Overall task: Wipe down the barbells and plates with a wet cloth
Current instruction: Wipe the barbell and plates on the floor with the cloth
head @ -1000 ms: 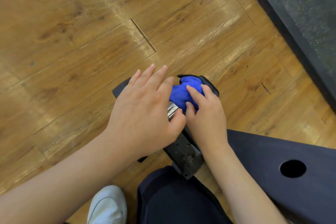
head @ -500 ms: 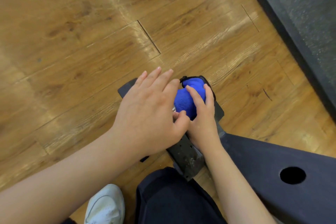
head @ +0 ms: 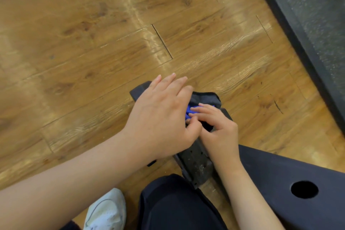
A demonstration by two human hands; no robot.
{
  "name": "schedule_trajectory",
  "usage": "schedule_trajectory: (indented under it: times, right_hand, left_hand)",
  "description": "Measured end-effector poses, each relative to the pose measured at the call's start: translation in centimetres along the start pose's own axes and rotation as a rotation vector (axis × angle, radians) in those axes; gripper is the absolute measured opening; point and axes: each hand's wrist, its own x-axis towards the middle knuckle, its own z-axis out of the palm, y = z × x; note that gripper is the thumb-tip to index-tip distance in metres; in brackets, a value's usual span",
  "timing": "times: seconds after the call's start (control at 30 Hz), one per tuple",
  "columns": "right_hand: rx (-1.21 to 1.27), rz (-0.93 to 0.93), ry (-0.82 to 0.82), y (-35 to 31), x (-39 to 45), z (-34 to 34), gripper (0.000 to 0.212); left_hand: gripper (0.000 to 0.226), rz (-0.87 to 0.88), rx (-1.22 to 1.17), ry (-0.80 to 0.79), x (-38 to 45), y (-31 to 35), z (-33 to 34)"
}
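A black weight lies on the wooden floor in front of me, its dusty near end [head: 196, 164] pointing at my knee and its far end [head: 205, 97] just past my fingers. My left hand [head: 158, 117] rests on top of it with straight fingers and hides its middle. My right hand [head: 218, 129] pinches a blue cloth [head: 189, 111] against the weight. Only a small patch of the cloth shows between my two hands.
A flat black piece with a round hole [head: 276, 170] lies at the lower right, touching the weight's side. A dark speckled mat [head: 308, 15] runs along the upper right. My dark trouser knee [head: 177, 203] and white shoe [head: 106, 211] are at the bottom. Wooden floor [head: 84, 43] spreads left.
My right hand has pulled the blue cloth back toward me under my left hand, so much less of it shows. The far end of the weight is now uncovered.
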Motion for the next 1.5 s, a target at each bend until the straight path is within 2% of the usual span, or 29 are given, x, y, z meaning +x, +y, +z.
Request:
schedule_trajectory:
  times: [0.1, 0.17, 0.27, 0.43, 0.57, 0.67, 0.7, 0.8, 0.9, 0.97, 1.07, 1.23, 1.3, 1.43, 1.5]
  right_hand:
    - [-0.109, 0.084, 0.006, 0.3, 0.3, 0.3, 0.040]
    - [-0.185, 0.135, -0.052, 0.6, 0.5, 0.3, 0.054]
    - [-0.283, 0.136, -0.159, 0.4, 0.4, 0.3, 0.044]
    - [-0.342, 0.139, -0.149, -0.5, 0.8, -0.4, 0.038]
    - [-0.547, 0.140, -0.316, -0.8, 1.6, -0.8, 0.071]
    - [-0.718, 0.098, -0.459, -0.7, 1.9, -0.4, 0.068]
    - [-0.719, 0.095, -0.423, -0.5, 1.9, -0.4, 0.062]
    - [-0.597, 0.101, -0.145, -0.8, 1.9, -0.5, 0.035]
    - [-0.649, 0.029, 0.028, -1.8, 2.6, -0.7, 0.015]
    - [-0.610, -0.022, 0.018, -2.7, 3.0, -1.0, 0.010]
    - [-0.389, -0.076, 0.018, -4.5, 3.4, -2.2, 0.010]
    - [-0.188, -0.031, 0.034, -6.6, 4.0, -3.5, 0.011]
    - [-0.204, -0.091, 0.057, -7.6, 3.9, -3.4, 0.011]
    - [-0.363, -0.381, 0.084, -9.5, 1.6, -1.4, 0.023]
    - [-0.386, -0.464, 0.062, -9.6, 0.0, -0.5, 0.028]
  left_hand:
    - [0.061, 0.000, -0.011, 0.007, 0.0, 0.0, 0.1]
    - [0.060, -0.004, -0.008, 0.010, 0.0, 0.1, 0.2]
    - [0.060, -0.002, -0.016, 0.006, 0.0, 0.1, 0.2]
    - [0.064, 0.001, -0.034, 0.006, 0.0, 0.1, 0.0]
    - [0.067, 0.001, -0.040, 0.004, 0.0, 0.0, 0.1]
    - [0.073, 0.010, -0.048, 0.006, 0.0, 0.0, -0.1]
    - [0.075, 0.012, -0.052, 0.006, 0.0, 0.0, -0.2]
    - [0.077, 0.020, -0.057, 0.012, 0.0, -0.1, 0.0]
    - [0.072, 0.021, -0.078, 0.017, 0.0, -0.1, 0.0]
    - [0.068, 0.022, -0.119, 0.009, 0.0, -0.2, 0.0]
    - [0.065, 0.057, -0.213, 0.071, -0.2, -0.5, -0.3]
    - [0.062, 0.038, -0.316, 0.242, -1.3, -2.3, -0.2]
    - [0.059, 0.030, -0.300, 0.265, -1.9, -2.8, -0.2]
    - [0.058, -0.032, -0.333, 0.311, -3.3, -4.0, -0.3]
    - [0.052, -0.073, -0.331, 0.326, -4.2, -4.9, -0.1]
